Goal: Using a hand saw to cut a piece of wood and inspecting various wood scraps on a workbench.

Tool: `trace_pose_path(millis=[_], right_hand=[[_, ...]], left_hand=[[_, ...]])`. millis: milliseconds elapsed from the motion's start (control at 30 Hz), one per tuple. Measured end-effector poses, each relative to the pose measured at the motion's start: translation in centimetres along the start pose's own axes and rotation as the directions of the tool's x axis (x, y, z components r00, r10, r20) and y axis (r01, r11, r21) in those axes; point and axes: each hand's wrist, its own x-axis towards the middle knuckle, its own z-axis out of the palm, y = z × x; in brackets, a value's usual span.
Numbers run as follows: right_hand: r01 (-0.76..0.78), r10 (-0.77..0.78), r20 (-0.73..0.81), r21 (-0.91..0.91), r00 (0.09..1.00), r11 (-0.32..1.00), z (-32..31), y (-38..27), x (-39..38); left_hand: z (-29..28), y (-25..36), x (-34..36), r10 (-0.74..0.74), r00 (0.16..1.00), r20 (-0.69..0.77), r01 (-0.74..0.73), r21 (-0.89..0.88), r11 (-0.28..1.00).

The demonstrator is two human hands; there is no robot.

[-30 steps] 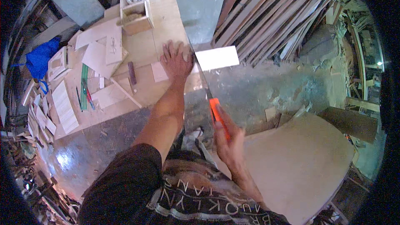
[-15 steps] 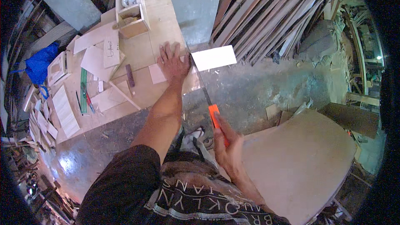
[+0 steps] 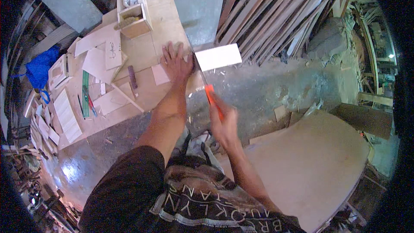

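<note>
- the saw [image 3: 209, 90] has a bright orange handle and a thin, dark, straight blade [image 3: 203, 77] that is seen almost edge-on, so it shows as little more than a narrow line.
- it sits at the right edge of the worktable [image 3: 166, 26], where the blade runs along the left end of the white part of a pale board [image 3: 218, 57].
- that white part is a plain, roughly rectangular piece, very bright, jutting out past the edge over the grey floor [image 3: 254, 99].
- the right hand [image 3: 225, 123] is wrapped around the orange handle and covers its rear part; only the front of the grip shows.
- the left hand [image 3: 177, 62] lies flat with fingers spread at the table edge, just beside the blade, pressing down rather than clasping.
- a pinkish piece [image 3: 160, 74] shows to the left of that palm; whether it joins the white part underneath cannot be told.
- the blade's teeth are too small to make out, and its far end is hard to pick out against the table edge.
- the saw's long axis slants from the handle at lower right to upper left, the blade pointing away from the person.
</note>
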Motion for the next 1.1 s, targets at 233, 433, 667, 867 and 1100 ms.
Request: trace_pose_path(millis=[233, 433, 667, 867, 1100], right_hand=[[-0.086, 0.082, 0.045, 0.111, 0.996, 0.990, -1.1, -1.6, -4.1], [0.030, -0.026, -0.059, 0.062, 0.998, 0.998, 0.4, 2.1, -1.5], [-0.476, 0.452, 0.160, 0.172, 0.878, 0.863, -4.0, -1.0, -8.1], [0.299, -0.270, 0.147, -0.240, 0.952, 0.924, -8.8, 0.8, -9.1], [0.487, -0.400, 0.336, -0.233, 0.853, 0.842, -14.1, 1.9, -9.4]], left_hand=[[-0.4, -2.5, -0.1, 0.017, 0.999, -0.046, -0.016, 0.016, 1.000], [-1.3, 0.2, 0.0, -0.010, 1.000, 0.018, 0.011, -0.049, 0.999], [-2.0, -1.7, 0.1, -0.053, 0.995, 0.088, 0.057, -0.043, 0.997], [-1.6, -2.6, -1.0, -0.027, 0.993, 0.113, 0.030, -0.028, 0.999], [-7.1, -3.2, -6.7, 0.197, 0.842, 0.502, -0.244, 0.029, 0.969]])
